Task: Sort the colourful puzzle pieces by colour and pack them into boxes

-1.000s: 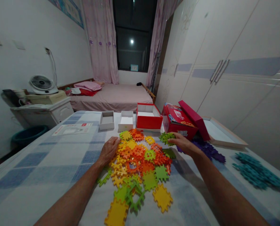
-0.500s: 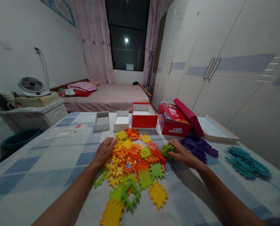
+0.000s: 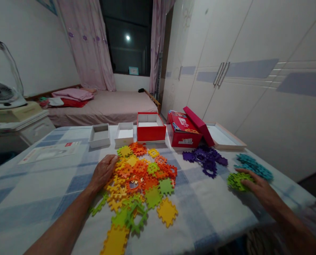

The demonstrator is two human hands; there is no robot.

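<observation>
My right hand (image 3: 258,182) is closed around a bunch of light green toothed building tiles (image 3: 239,181), held over the right part of the table near the teal tiles (image 3: 253,166). My left hand (image 3: 104,171) lies palm down with its fingers extended against the left edge of a mixed pile of orange, yellow and green tiles (image 3: 140,168). What lies under its fingertips is hidden. Loose at the pile's near side are a yellow tile (image 3: 167,212) and a green frame-shaped tile (image 3: 137,217). A heap of purple tiles (image 3: 207,157) lies behind and left of my right hand.
Along the back stand two small white boxes (image 3: 99,144) (image 3: 124,143), an open red box (image 3: 150,134) and a red printed box (image 3: 184,138) with a lid leaning on it. A shallow white tray (image 3: 227,146) lies behind the purple heap. A printed sheet (image 3: 49,152) lies at left.
My right hand has carried the green tiles rightward from beside the mixed pile to near the teal tiles. My left hand stays by the pile. The head view has turned right.
</observation>
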